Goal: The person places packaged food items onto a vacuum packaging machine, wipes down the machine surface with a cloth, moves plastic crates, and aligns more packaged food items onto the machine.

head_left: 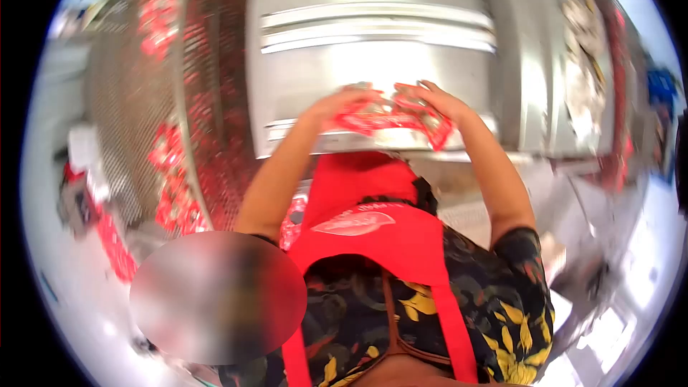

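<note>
Several red-and-clear packets [390,116] lie bunched together at the near edge of a shiny metal surface [373,68]. My left hand [340,102] is closed round the left side of the bunch, its fingertips blurred. On the right side, my right hand [441,100] holds the packets with its fingers curled over them. One red packet end [439,136] hangs below my right hand. Between the two hands the packets touch one another, and glare hides their detail.
At left, a perforated metal tray [118,122] and its divider stand beside many red packets [172,179]. Raised metal rails [376,18] cross the surface ahead. Pale items [584,64] lie in a right-hand trough. A blurred oval covers the lower left.
</note>
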